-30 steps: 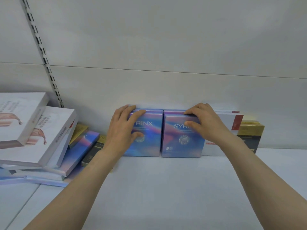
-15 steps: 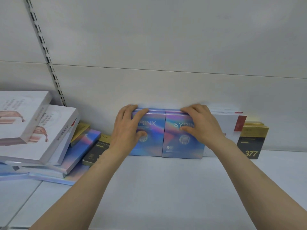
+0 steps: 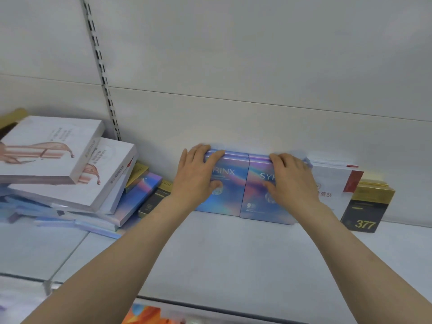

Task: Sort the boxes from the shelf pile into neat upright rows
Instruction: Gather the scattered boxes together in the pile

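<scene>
Two iridescent blue boxes stand upright side by side against the back wall of the shelf (image 3: pixel 233 253), faces toward the person. The left hand (image 3: pixel 198 177) lies over the left blue box (image 3: pixel 230 195), fingers hooked over its top edge and thumb pressed on the front face. The right hand (image 3: pixel 291 181) grips the right blue box (image 3: pixel 259 199) the same way. The hands are apart, one box each, and the two boxes touch along their inner edges. Just to their right a white box (image 3: pixel 334 181) stands upright, and beside that a black and gold box (image 3: pixel 367 206), so the row runs left to right along the wall.

What remains to sort lies to the left: the pile (image 3: pixel 70 174) of flat and slanted boxes, large white ones on top, blue and gold ones wedged beneath, their broad faces up and their long sides running roughly toward the wall. The pile sits near the left hand and well apart from the right, so the left hand looks the likelier one to reach for the next box. Any box taken must be turned from flat to upright. The row's free end, next to the left blue box, faces the pile.
</scene>
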A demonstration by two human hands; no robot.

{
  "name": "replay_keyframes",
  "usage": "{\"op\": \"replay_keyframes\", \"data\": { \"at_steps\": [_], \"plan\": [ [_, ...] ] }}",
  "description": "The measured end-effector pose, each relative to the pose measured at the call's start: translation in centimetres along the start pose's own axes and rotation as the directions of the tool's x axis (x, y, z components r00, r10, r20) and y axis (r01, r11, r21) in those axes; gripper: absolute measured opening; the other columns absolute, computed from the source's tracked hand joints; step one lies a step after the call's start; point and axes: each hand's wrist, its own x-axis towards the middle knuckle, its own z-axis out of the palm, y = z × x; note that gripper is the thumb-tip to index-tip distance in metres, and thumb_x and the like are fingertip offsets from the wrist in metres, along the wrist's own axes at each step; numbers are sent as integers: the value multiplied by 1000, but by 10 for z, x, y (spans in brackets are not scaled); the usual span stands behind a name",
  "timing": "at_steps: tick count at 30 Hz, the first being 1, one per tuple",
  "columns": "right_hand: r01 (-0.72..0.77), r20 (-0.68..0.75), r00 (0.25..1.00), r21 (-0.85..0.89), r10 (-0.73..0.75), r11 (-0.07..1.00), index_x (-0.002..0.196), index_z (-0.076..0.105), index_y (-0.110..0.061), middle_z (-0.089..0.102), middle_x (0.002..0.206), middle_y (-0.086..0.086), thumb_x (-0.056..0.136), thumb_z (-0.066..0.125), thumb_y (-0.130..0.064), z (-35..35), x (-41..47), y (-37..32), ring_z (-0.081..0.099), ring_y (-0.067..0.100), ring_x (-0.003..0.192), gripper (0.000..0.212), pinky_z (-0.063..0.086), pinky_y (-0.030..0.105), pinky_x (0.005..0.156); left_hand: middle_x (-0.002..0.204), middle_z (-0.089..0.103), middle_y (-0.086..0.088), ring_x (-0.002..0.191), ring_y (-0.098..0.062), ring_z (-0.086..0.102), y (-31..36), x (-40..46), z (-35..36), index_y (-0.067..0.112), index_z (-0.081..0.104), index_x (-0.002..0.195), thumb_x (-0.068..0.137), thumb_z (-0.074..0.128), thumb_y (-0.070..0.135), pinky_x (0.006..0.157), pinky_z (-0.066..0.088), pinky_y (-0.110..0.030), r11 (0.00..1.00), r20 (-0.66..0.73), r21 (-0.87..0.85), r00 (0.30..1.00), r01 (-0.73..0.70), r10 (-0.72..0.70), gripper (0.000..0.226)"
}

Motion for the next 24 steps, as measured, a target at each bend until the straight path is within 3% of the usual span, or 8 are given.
{"op": "replay_keyframes", "data": {
  "at_steps": [3,7,13,20,24],
  "plan": [
    [-40,96,995,2,39,999,147,36,-14,39,151,9,93,59,-43,-24,3,-19,36,31,138,65,25,42,115,153,30,-11,141,-28,27,-6,-7,-31,25,33,149,85,66,47,117,16,-42,996,62,-74,997,57,-52,76],
    [88,117,988,136,-104,987,146,42,-16,41,150,7,94,60,-41,-70,8,-73,35,28,139,60,30,38,112,150,34,-8,137,-26,33,-34,-28,-94,18,35,147,88,63,47,111,29,-38,974,107,-185,988,127,-109,72],
    [320,14,941,288,-338,903,142,49,-21,47,148,4,95,58,-43,-126,-5,-208,37,23,138,52,31,35,112,145,43,-6,132,-24,40,-122,-101,-206,18,42,142,90,62,45,105,34,-36,975,47,-114,981,192,-187,62],
    [419,-75,900,420,-429,805,146,44,-28,39,154,-3,96,57,-45,-148,-80,-390,28,15,142,54,26,28,111,136,52,-3,125,-23,49,-243,-239,-315,19,50,136,86,64,49,100,38,-35,971,-61,-54,969,235,-238,61],
    [462,-91,868,508,-488,727,142,49,-26,45,147,-3,94,59,-46,-144,-117,-480,35,17,137,52,34,28,109,135,52,2,125,-18,47,-300,-314,-351,23,49,136,88,64,44,98,35,-27,962,-75,-65,960,265,-269,54]
  ]
}}
